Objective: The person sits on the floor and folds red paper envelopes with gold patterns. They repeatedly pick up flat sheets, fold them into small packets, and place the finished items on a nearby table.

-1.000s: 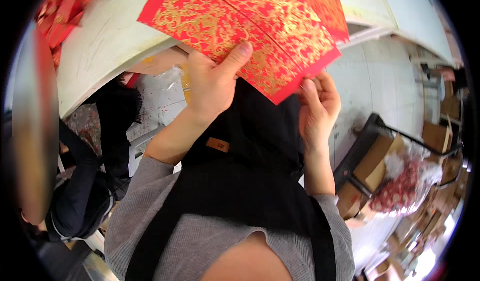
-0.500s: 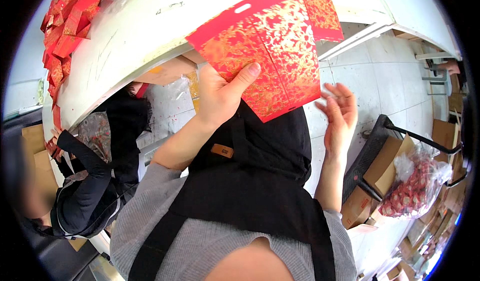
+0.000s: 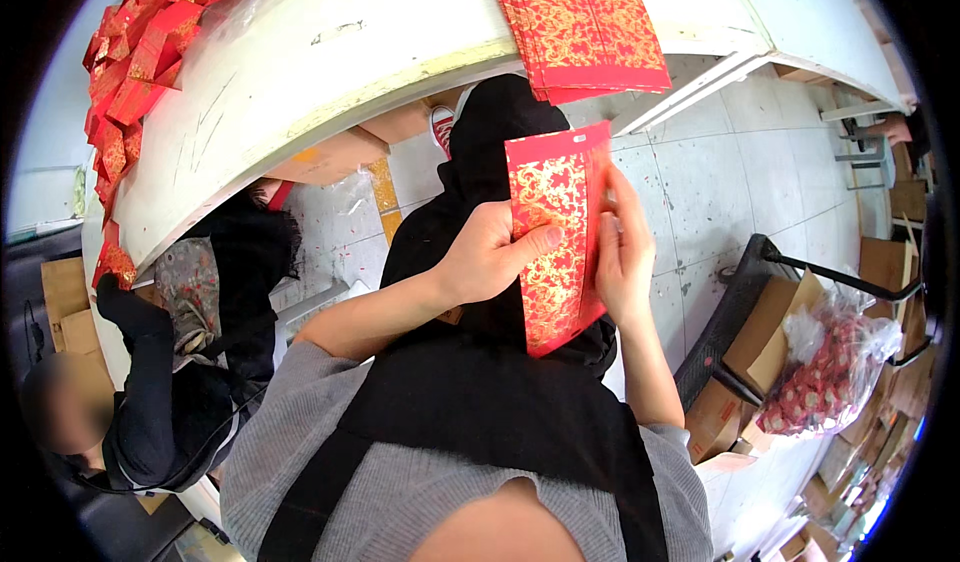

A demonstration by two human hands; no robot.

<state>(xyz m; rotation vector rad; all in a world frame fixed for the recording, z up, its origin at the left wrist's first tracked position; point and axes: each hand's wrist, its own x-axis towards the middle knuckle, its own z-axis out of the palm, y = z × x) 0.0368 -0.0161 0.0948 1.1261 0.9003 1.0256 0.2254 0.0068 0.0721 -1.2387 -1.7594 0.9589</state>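
The left hand (image 3: 490, 252) is gripping a red-and-gold card sheet (image 3: 560, 277) by its left edge, the thumb lying across the printed face and the fingers going out of view behind. The right hand (image 3: 627, 257) is resting along the right edge, its fingers partly curled; whether it is pinching the card or only lying against it, I cannot tell. The sheet is hanging in the air over the person's black apron (image 3: 480, 382), on the near side of the bench (image 3: 400, 22) and apart from a stack of matching sheets (image 3: 590, 27) that is jutting over the bench's near edge.

The sheet is looking very light, probably thin card: stiff enough to be standing up by itself from a one-sided hold, yet soft enough to be bending along a lengthwise line, where a narrow right panel seems to be angling away. The gold pattern is shining like foil, so its face may be slippery and prone to scuffing. The long edges are offering the safest hold, with flat finger pads and light pressure; the far end, with its small pale slot (image 3: 580, 139), is probably weaker and easier to crease.
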